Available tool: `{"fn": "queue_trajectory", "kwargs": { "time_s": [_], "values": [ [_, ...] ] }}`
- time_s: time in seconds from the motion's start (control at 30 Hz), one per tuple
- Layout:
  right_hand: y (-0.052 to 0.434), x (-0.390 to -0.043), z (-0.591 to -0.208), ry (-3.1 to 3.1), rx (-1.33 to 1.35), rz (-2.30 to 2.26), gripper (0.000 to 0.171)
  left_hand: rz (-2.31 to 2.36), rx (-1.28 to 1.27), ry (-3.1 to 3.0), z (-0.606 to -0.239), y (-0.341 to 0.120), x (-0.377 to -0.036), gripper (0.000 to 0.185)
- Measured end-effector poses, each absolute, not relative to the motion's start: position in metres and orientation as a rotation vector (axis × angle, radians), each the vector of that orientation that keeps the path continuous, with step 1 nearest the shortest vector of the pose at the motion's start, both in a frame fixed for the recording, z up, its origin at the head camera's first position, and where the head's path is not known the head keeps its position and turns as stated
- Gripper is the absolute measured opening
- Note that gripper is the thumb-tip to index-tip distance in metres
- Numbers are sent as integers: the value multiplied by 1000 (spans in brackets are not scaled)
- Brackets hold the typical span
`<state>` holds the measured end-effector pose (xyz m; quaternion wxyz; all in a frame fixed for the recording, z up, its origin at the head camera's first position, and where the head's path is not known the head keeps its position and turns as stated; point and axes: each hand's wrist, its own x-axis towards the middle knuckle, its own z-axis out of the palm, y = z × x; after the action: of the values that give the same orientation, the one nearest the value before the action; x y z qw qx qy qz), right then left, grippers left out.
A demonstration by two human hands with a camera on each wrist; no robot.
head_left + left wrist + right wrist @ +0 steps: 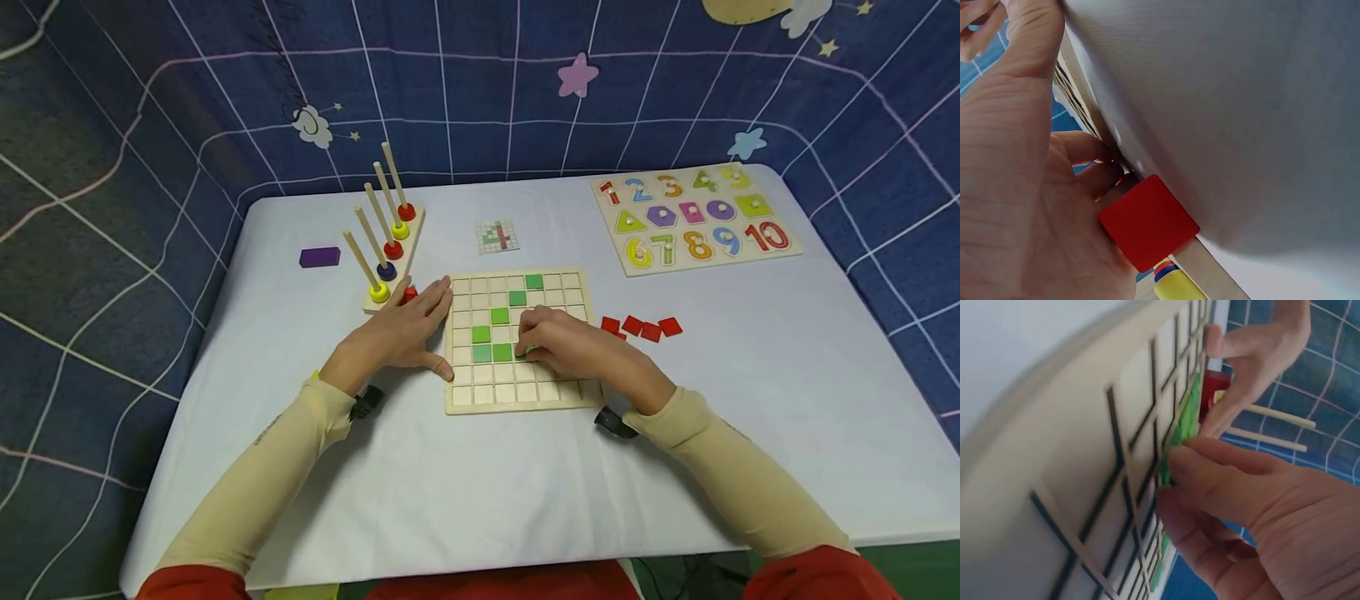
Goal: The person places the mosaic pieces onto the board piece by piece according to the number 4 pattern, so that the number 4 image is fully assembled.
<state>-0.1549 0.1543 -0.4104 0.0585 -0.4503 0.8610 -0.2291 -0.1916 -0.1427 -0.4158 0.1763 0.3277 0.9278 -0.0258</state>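
Note:
A wooden grid board (525, 407) lies on the white table, with several green tiles (481, 334) set in its squares. My right hand (573, 343) is over the middle of the board. In the right wrist view, its thumb and fingertips pinch a green tile (1165, 464) at the grid, mostly covered by the fingers. At the board's left edge, my left hand (397, 332) rests with fingers extended and the thumb by the frame. Beside that palm stands a red block (1149, 224), largely hidden behind the hand in the head view.
Several red tiles (651, 332) lie right of the board. A peg stand (411, 250) with coloured rings is at the back left, near a purple block (319, 257). Behind the board lies a small pattern card (497, 237). A number puzzle (697, 218) occupies the back right.

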Motion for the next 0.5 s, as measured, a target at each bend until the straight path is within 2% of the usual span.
{"fn": "queue_trajectory", "kwargs": {
  "time_s": [0.5],
  "values": [
    [155,-150,-414,2679,-1419,-676,11,-61,945,2641,-416,-143,-190,135]
  ]
}}
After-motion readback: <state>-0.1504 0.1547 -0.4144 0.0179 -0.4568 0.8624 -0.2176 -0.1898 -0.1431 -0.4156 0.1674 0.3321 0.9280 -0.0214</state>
